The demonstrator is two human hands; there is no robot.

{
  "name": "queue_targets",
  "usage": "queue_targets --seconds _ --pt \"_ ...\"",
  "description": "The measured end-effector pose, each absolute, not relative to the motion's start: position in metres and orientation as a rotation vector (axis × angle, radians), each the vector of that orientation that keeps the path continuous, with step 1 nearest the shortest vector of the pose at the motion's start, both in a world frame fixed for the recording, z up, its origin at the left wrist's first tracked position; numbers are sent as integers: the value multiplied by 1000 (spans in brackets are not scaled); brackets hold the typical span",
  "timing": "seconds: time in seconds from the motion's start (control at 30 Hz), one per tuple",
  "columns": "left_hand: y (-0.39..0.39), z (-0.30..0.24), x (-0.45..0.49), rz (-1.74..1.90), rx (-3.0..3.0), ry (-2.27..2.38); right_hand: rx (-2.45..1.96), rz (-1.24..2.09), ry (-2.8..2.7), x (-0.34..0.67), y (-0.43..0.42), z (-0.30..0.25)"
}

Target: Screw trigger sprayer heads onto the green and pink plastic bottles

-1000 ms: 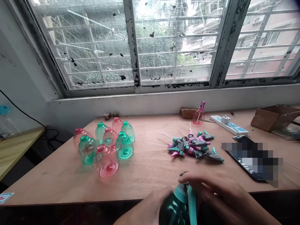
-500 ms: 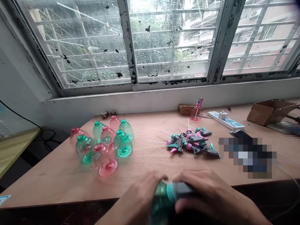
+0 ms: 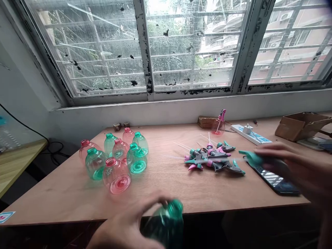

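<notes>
At the bottom centre my left hand (image 3: 124, 228) grips a green transparent bottle (image 3: 166, 223) below the near table edge; its neck is bare and points up. Out to the right my right hand (image 3: 293, 169) is closed round a spray head (image 3: 252, 158) with a teal trigger, held just above a dark phone (image 3: 275, 180). A thin dip tube seems to trail left from the spray head, blurred. A pile of teal and pink spray heads (image 3: 214, 159) lies on the wooden table (image 3: 168, 186) just left of my right hand.
Several green and pink bottles without caps (image 3: 116, 157) are clustered on the left of the table. By the window wall stand a pink spray bottle (image 3: 219, 124), a white power strip (image 3: 250, 134) and an open cardboard box (image 3: 301, 125). A second table (image 3: 15, 162) is at far left.
The spray head has come off the green bottle. My right hand has carried it up and to the right over the phone, while my left hand keeps the bottle low.
</notes>
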State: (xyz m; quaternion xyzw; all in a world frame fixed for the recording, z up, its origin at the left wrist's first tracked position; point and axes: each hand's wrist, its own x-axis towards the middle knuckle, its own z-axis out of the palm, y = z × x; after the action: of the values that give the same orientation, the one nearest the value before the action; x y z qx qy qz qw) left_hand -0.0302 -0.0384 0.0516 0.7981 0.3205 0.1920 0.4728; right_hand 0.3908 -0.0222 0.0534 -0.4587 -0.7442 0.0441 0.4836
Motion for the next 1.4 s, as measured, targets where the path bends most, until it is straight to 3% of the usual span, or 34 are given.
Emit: queue_targets --seconds 0.1,0.23,0.37,0.6,0.77,0.93,1.07,1.13,1.23,1.4 --pt "-41 57 -51 713 2145 1290 -1319 100 -1774 381 36 40" --pt "-20 45 -56 939 2202 1565 -1342 190 -2079 367 97 13" --pt "13 36 -44 956 2350 1565 -1376 329 -2195 383 138 21" --pt "65 46 -8 959 2835 1679 -1691 18 -1694 416 238 85" --pt "58 51 -1 801 3015 1590 -1831 29 -1537 417 262 104" --pt "28 46 7 682 3093 1398 -1760 -52 -1413 391 242 114" --pt "13 42 26 992 3026 1390 -1520 -164 -1411 346 177 121" --pt "11 39 41 1223 2985 1391 -1256 -78 -1414 315 123 119" --pt "10 33 63 1411 2797 1354 -1101 318 -1522 274 41 111" --pt "-8 30 78 1236 2680 1214 -1116 405 -1422 253 -32 100"
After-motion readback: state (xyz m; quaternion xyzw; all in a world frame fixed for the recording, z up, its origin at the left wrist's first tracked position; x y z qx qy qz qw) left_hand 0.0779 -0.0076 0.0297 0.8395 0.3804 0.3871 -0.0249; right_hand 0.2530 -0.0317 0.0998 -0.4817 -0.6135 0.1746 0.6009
